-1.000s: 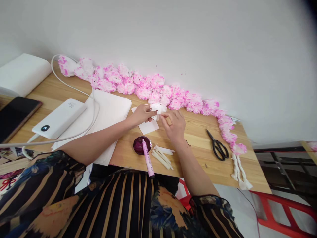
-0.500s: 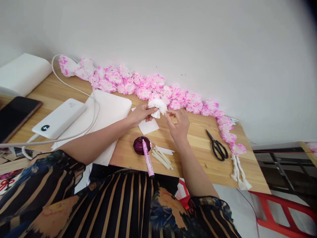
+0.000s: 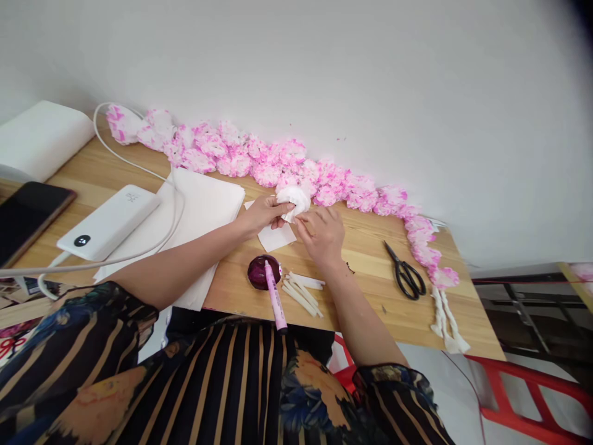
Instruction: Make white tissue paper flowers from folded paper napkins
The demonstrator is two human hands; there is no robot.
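A round, ruffled white paper flower [image 3: 297, 196] is pinched at its left side between the thumb and fingers of my left hand [image 3: 265, 214]. My right hand [image 3: 323, 235] is at the flower's lower right edge, its thumb and forefinger closed on the thin paper there. Beneath the flower lie small white paper squares [image 3: 278, 237]. Nearer me, a pink marker [image 3: 276, 298] rests across a dark purple round dish [image 3: 257, 272]. Several thin white rolled sticks [image 3: 303, 293] lie to the right of the marker.
Along the wall runs a row of pink-and-white paper flowers [image 3: 269, 167], ending in twisted white strands [image 3: 447, 321]. Black scissors [image 3: 406, 272] lie at right. Large white sheets [image 3: 204, 204], a cabled power bank [image 3: 109, 219] and a phone [image 3: 32, 216] are at left. Red stool [image 3: 532, 395] beyond the table.
My right hand has moved left and slightly down, onto the flower's lower edge. The white flower looks rounder and more spread, its hanging lower part no longer showing. My left hand keeps its pinch.
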